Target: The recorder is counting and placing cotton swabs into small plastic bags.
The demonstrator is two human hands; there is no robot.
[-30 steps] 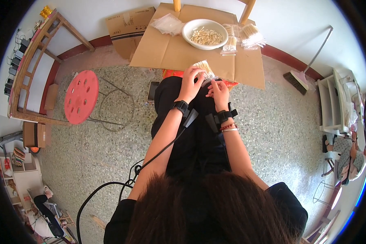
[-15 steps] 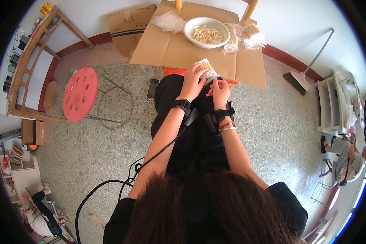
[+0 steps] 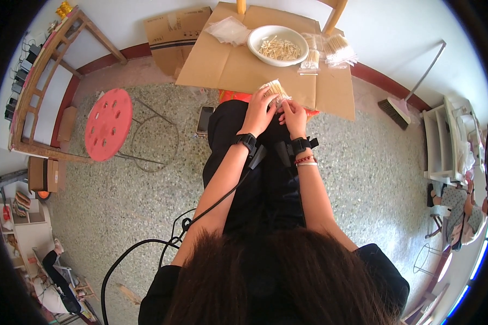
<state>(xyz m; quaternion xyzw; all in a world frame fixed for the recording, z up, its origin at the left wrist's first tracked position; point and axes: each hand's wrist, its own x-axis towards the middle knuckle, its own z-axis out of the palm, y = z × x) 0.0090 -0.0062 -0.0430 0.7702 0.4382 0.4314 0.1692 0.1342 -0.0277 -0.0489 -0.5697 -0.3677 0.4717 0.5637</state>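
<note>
A small clear bag of cotton swabs [image 3: 277, 89] is held between both hands over my lap, at the near edge of the cardboard. My left hand [image 3: 259, 110] wraps round its left side. My right hand [image 3: 293, 116] pinches the bag's near end, close to the left fingertips. Beyond them stands a white bowl [image 3: 253, 56] with many loose swabs [image 3: 279, 49] in it. Filled bags of swabs [image 3: 339, 50] lie right of the bowl, and flat clear plastic bags [image 3: 228, 31] lie to its left.
The cardboard sheet [image 3: 200, 70] covers the surface ahead. A red round stool [image 3: 108, 124] stands at left, near a phone [image 3: 205, 119] on the floor. A broom [image 3: 396, 111] leans at right by a white shelf [image 3: 436, 138]. Black cables [image 3: 130, 244] trail from my left wrist. Other people sit at both sides.
My right hand has closed in on the near end of the bag, its fingers now nearer the left hand's. The left hand keeps its hold; the view has shifted slightly.
</note>
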